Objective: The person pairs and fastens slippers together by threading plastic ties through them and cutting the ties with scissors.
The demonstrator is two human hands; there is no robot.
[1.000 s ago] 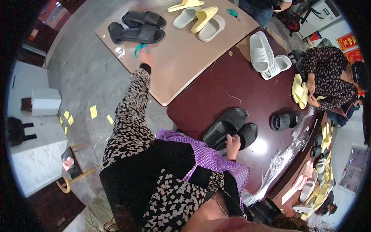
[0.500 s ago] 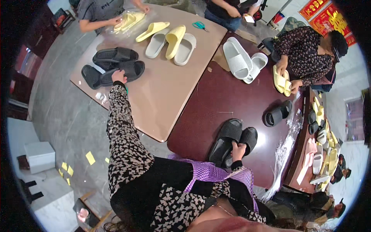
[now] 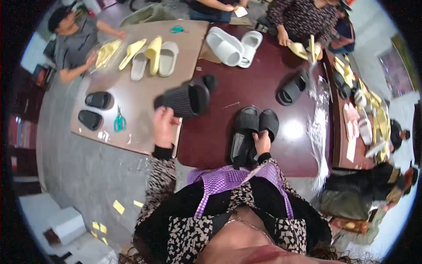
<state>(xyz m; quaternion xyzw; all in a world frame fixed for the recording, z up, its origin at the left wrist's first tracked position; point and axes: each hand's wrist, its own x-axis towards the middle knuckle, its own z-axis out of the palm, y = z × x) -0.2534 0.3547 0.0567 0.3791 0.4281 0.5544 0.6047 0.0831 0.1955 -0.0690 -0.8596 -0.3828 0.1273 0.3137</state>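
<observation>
My left hand (image 3: 164, 127) grips a large black slide slipper (image 3: 178, 100), raised over the seam between the two tables. Behind it shows the dark end of another black slipper (image 3: 210, 82). On the dark red table, my right hand (image 3: 262, 142) is closed on the nearer end of a black slipper (image 3: 269, 122). Touching that one on its left lies a second black slipper (image 3: 246, 122). Two smaller black slippers (image 3: 98, 100) rest on the beige table, beside teal-handled scissors (image 3: 119, 121).
Yellow and light grey slippers (image 3: 168, 59) stand at the back of the beige table. White slippers (image 3: 224, 46), another black pair (image 3: 293, 88) and a bundle of clear plastic (image 3: 320, 127) lie on the red table. Co-workers handle yellow slippers at the far left and far right.
My left hand has lifted black slippers off the beige table and carried them right. The scissors and two smaller slippers now show fully. My right hand keeps its hold.
</observation>
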